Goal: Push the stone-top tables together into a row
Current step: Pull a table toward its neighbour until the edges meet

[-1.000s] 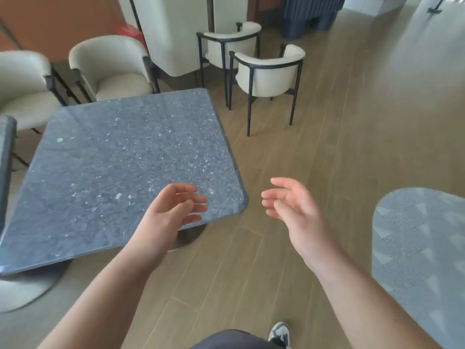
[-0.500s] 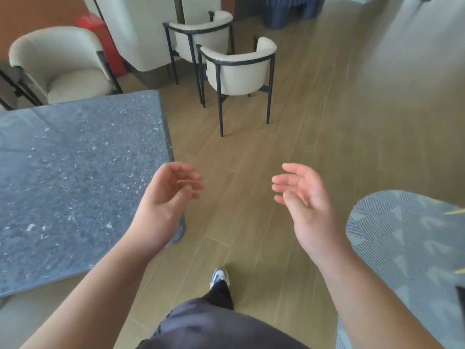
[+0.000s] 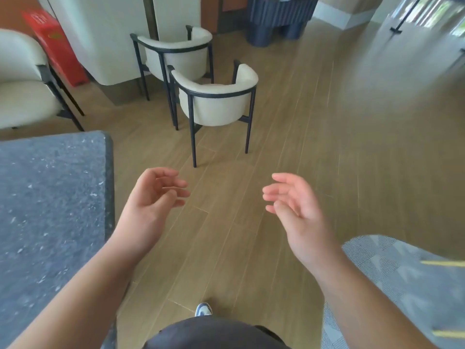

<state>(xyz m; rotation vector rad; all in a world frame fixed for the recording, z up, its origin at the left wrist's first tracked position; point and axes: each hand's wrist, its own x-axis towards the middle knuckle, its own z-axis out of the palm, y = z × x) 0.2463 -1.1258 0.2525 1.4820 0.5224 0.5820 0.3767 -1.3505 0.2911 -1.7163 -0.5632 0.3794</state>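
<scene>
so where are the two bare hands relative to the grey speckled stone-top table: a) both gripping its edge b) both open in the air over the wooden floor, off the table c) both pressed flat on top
b: the left hand and right hand hover open over the wooden floor, right of the grey speckled stone-top table, touching nothing.

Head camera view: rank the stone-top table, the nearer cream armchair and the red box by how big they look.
1. Stone-top table, partly cut off and closest.
2. Nearer cream armchair.
3. Red box, farthest, so true size is unsure.
</scene>
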